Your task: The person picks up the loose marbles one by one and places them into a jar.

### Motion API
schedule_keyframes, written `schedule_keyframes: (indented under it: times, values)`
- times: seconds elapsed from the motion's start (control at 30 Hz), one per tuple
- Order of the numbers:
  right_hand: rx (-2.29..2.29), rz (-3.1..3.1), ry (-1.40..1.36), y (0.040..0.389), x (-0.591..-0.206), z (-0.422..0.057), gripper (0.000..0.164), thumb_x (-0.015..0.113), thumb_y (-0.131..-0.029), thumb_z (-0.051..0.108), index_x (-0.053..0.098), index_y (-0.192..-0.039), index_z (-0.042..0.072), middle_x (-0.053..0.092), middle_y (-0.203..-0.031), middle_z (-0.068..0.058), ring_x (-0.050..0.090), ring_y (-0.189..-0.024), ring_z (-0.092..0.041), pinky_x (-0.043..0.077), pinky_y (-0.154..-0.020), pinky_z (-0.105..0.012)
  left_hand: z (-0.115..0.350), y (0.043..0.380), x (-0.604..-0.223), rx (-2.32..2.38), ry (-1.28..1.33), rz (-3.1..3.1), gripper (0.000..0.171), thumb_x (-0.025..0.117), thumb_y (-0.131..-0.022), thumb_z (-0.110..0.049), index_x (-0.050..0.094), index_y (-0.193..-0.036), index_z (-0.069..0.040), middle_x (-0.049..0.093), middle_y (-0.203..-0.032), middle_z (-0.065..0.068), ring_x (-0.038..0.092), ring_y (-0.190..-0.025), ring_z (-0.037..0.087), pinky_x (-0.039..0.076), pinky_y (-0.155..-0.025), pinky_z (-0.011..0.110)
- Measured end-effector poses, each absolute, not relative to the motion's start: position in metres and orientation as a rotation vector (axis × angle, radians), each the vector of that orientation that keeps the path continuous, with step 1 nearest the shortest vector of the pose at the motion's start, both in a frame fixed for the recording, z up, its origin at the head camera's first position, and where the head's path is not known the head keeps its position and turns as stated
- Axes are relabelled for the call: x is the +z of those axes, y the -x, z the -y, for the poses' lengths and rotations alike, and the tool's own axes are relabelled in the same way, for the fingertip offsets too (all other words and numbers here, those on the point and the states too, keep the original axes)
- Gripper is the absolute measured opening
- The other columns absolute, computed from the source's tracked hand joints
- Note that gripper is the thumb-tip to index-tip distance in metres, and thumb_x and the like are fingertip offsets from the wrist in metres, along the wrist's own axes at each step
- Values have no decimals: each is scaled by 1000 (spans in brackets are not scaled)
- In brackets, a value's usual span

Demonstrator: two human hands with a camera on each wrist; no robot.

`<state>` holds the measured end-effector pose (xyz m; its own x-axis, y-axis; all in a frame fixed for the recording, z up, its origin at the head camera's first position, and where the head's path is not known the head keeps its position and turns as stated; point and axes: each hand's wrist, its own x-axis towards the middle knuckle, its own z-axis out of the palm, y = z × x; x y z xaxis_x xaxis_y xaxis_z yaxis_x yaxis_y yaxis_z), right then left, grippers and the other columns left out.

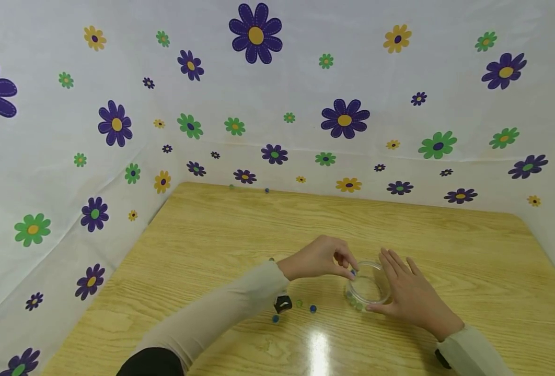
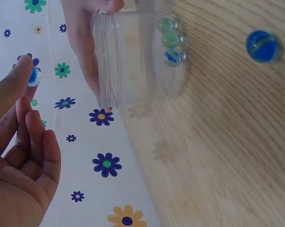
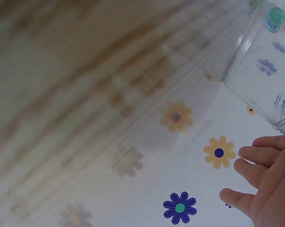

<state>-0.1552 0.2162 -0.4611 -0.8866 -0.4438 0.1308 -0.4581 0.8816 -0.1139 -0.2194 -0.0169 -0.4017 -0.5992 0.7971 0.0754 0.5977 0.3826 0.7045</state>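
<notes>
Fingers (image 1: 347, 255) of the left hand (image 1: 321, 259), index and thumb, are pinching one blue marble (image 1: 353, 272) at about ten o'clock of the jar's rim; whether the marble touches this rim, I cannot tell. The right hand (image 1: 411, 297) is between three and four o'clock of the jar (image 2: 135, 78), its fingers almost straight and its thumb spread away from them, by the jar's side.

This jar is clear and colourless, round, with thread rings around its mouth. It stands on the wood-grain surface (image 1: 202, 235), between four and five o'clock from the middle of the head view.

I count one jar and one marble in the fingers. Inside the jar at least three marbles are visible: two green marbles (image 2: 170, 39) and one blue-and-white marble (image 2: 172, 57). Six loose marbles lie outside: two blue (image 1: 313, 308) and one green (image 1: 299, 303) between eight and nine o'clock of the jar, one greenish, partly hidden by the sleeve (image 1: 258, 284), past nine, and one green and one blue far away near ten.

The jar's mouth points upward, and its axis from base to mouth is vertical.
</notes>
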Motion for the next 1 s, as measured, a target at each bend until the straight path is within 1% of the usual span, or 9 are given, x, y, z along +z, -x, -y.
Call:
schedule_keyframes:
  times: [0.17, 0.27, 0.53, 0.8, 1.0]
  values:
    - [211, 2948, -710, 155, -461, -216, 113, 63, -70, 71, 31, -141, -10, 31, -149, -26, 31, -137, -41, 25, -106, -63, 7, 220, -404, 1018, -1228, -2363, 20, 75, -78, -19, 74, -94, -6, 63, -80, -1, 51, -69, -3, 46, -73, 9]
    - [215, 2948, -712, 155, -461, -216, 113, 62, -70, 72, 31, -141, -10, 31, -149, -26, 31, -137, -41, 25, -106, -63, 1, 221, -406, 983, -1243, -2386, 19, 75, -78, -20, 74, -93, -8, 63, -80, -2, 51, -69, -3, 46, -72, 8]
    - [221, 2952, -718, 155, -460, -216, 113, 62, -70, 72, 31, -141, -10, 30, -149, -25, 31, -137, -41, 25, -106, -63, -9, 223, -411, 914, -1290, -2421, 17, 75, -78, -21, 74, -92, -11, 65, -80, -3, 50, -67, -3, 43, -65, 8]
    - [206, 2949, -724, 154, -460, -215, 112, 61, -71, 73, 32, -141, -10, 31, -149, -26, 31, -137, -41, 26, -106, -63, -14, 224, -411, 902, -1277, -2417, 22, 75, -79, -21, 74, -96, -8, 61, -76, -4, 50, -68, -1, 43, -66, 8]
    - [189, 2937, -730, 155, -461, -216, 112, 61, -70, 73, 33, -140, -10, 32, -148, -26, 32, -136, -42, 27, -106, -63, -13, 225, -412, 898, -1279, -2422, 22, 74, -79, -22, 74, -97, -8, 61, -76, -4, 50, -69, -1, 43, -67, 8]
